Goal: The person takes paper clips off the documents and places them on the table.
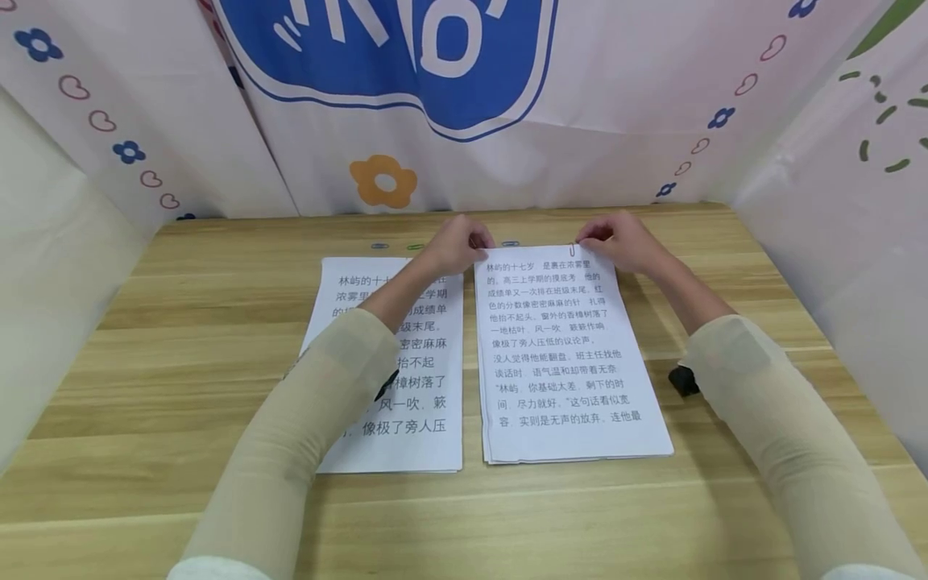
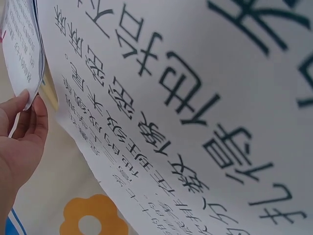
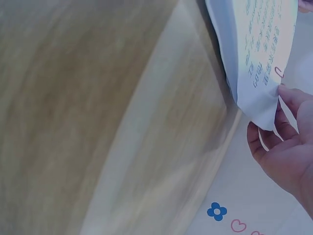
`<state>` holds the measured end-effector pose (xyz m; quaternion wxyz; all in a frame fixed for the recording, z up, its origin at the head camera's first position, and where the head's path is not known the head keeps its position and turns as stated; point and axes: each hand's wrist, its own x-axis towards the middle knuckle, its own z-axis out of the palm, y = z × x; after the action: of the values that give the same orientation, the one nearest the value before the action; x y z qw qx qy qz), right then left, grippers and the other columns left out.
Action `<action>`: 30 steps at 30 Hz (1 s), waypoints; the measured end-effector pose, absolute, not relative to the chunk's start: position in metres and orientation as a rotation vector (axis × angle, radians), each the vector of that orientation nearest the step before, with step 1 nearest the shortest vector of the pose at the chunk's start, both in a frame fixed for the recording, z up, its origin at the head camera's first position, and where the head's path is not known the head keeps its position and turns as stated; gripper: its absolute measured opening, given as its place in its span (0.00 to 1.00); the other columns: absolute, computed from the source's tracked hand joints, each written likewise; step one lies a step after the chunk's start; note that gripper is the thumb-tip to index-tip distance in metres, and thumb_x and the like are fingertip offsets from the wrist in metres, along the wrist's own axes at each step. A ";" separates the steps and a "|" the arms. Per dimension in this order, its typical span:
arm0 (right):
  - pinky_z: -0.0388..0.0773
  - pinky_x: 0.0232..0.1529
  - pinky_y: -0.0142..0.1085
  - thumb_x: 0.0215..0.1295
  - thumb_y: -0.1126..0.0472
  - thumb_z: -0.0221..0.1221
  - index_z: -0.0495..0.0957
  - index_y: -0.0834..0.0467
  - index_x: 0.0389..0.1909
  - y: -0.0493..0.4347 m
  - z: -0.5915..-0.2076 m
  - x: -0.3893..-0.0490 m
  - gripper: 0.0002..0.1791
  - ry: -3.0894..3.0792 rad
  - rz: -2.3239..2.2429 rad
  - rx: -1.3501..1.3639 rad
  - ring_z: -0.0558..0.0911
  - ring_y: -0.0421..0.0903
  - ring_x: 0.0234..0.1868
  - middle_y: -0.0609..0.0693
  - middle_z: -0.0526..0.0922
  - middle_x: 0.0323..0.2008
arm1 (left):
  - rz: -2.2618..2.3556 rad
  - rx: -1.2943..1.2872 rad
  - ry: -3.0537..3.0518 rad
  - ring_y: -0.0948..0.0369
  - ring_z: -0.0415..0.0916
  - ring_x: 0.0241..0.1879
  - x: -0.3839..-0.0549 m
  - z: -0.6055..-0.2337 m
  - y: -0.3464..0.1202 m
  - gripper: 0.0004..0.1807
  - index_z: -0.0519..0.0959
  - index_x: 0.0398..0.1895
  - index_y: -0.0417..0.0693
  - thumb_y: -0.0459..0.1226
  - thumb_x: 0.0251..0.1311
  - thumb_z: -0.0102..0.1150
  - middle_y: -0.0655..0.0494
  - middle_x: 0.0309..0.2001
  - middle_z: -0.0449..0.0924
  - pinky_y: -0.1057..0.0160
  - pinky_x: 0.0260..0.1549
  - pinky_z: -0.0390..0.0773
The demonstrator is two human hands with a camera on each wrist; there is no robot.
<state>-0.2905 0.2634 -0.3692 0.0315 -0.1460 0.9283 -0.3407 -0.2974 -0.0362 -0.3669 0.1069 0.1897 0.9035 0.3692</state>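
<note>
A stack of printed paper sheets (image 1: 565, 354) lies on the right of the table's middle. A reddish paper clip (image 1: 571, 250) sits on its top edge near the right corner. My right hand (image 1: 625, 242) pinches that top right corner, thumb close to the clip. In the right wrist view the fingers of the right hand (image 3: 288, 139) are behind the sheets. At the top left corner, my left hand (image 1: 457, 244) pinches the same stack between thumb and fingers. The left wrist view shows the left hand (image 2: 27, 127) gripping that corner.
A second stack of printed sheets (image 1: 428, 387) lies to the left, partly under my left forearm. Behind the stacks lie a blue paper clip (image 1: 380, 246), a green paper clip (image 1: 415, 246) and another blue paper clip (image 1: 511, 243). Printed cloth (image 1: 507, 173) hangs behind the table.
</note>
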 end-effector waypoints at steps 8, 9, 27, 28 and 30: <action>0.71 0.39 0.33 0.74 0.68 0.58 0.85 0.68 0.47 0.258 -0.369 -0.292 0.09 2.846 -1.045 -0.444 0.76 0.51 0.40 0.63 0.85 0.42 | 1.102 0.556 2.656 0.55 0.75 0.43 -0.295 -0.367 -0.036 0.08 0.84 0.46 0.38 0.24 0.69 0.59 0.47 0.42 0.81 0.63 0.44 0.77; 0.71 0.39 0.33 0.74 0.68 0.58 0.85 0.68 0.46 0.257 -0.369 -0.292 0.09 2.846 -1.047 -0.447 0.76 0.52 0.40 0.63 0.85 0.42 | 1.103 0.558 2.656 0.55 0.75 0.42 -0.295 -0.367 -0.036 0.08 0.84 0.46 0.38 0.24 0.69 0.59 0.47 0.42 0.81 0.63 0.43 0.77; 0.71 0.39 0.34 0.74 0.69 0.57 0.84 0.68 0.44 0.253 -0.371 -0.294 0.08 2.836 -1.014 -0.456 0.75 0.51 0.39 0.61 0.82 0.39 | 1.120 0.550 2.646 0.55 0.75 0.42 -0.295 -0.369 -0.036 0.09 0.84 0.47 0.38 0.24 0.68 0.59 0.48 0.42 0.81 0.63 0.43 0.78; 0.71 0.39 0.34 0.74 0.69 0.57 0.83 0.68 0.44 0.253 -0.371 -0.294 0.08 2.834 -1.013 -0.458 0.74 0.51 0.38 0.61 0.82 0.39 | 1.117 0.551 2.647 0.55 0.75 0.42 -0.295 -0.370 -0.036 0.09 0.84 0.47 0.38 0.24 0.68 0.59 0.48 0.42 0.81 0.63 0.43 0.78; 0.71 0.38 0.33 0.74 0.69 0.57 0.83 0.68 0.44 0.253 -0.372 -0.294 0.08 2.832 -1.014 -0.458 0.74 0.50 0.37 0.61 0.82 0.38 | 1.112 0.552 2.648 0.55 0.75 0.42 -0.296 -0.369 -0.035 0.08 0.84 0.46 0.38 0.24 0.69 0.59 0.48 0.42 0.81 0.63 0.43 0.78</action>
<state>-0.2944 0.2530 -0.3719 0.0495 -0.1503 0.9296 -0.3329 -0.2958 -0.0355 -0.3695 0.1082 0.1877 0.9001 0.3780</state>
